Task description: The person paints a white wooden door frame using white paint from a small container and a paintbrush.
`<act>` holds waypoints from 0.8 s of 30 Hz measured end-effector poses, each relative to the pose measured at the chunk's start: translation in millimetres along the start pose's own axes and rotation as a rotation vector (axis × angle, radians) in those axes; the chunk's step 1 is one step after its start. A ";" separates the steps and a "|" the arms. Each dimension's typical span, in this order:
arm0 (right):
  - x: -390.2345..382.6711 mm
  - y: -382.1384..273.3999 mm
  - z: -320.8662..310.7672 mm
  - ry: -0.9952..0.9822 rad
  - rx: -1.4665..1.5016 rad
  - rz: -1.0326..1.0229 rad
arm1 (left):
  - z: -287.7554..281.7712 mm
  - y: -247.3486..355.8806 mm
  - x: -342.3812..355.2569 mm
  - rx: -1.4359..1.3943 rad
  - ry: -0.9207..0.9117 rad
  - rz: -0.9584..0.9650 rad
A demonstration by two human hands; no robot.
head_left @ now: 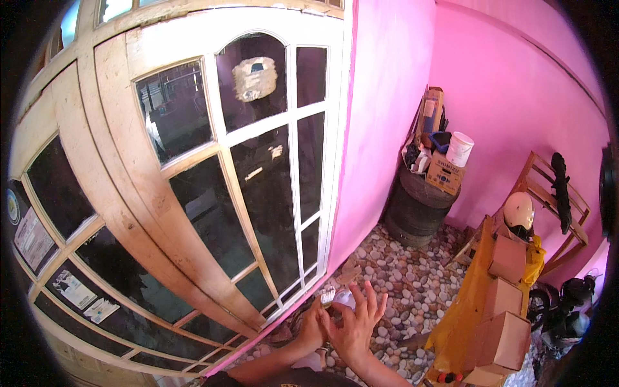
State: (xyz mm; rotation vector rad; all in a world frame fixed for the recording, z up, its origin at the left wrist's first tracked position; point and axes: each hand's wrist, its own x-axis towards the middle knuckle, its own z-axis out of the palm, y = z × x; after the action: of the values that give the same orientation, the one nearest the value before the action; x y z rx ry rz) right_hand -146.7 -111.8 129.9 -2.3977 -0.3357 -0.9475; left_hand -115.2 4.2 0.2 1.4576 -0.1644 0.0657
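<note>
Clear plastic piece (328,295) at my left hand (312,330), above the pebbled floor (403,284).
Left fingers look closed on it; whether my right hand (353,327) grips anything, I cannot tell; a slack hold could drop it.

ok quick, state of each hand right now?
Left hand: fingers curled, beside a small shiny thing; can't tell if it's gripped.
Right hand: outer fingers raised, thumb side by the left hand; can't tell if anything's pinched.

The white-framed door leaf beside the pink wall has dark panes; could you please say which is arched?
The dark glass pane at top middle, bearing a ragged pale patch; its top curves, while the others' are straight.
</note>
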 end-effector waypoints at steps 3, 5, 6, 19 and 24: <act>18.8 18.6 13.3 -0.002 0.014 -0.007 | 9.0 -6.3 29.3 0.001 0.028 0.066; 35.9 29.6 20.0 -0.018 0.027 -0.033 | 15.4 -11.7 51.3 0.001 0.051 0.121; 42.7 36.4 27.1 -0.015 0.031 -0.046 | 17.5 -14.6 61.5 0.006 0.059 0.149; 155.4 103.7 82.6 -0.028 0.221 -0.209 | 21.8 -48.4 183.9 -0.139 0.071 0.075; 198.6 109.2 69.3 -0.031 0.339 -0.243 | 29.8 0.8 196.4 0.177 0.177 0.315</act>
State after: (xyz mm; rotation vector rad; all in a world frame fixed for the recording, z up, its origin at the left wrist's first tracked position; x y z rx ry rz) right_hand 80.1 -156.4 182.4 -2.0931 -0.7504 -0.8758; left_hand 76.4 -36.1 33.8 1.5829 -0.2466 0.4748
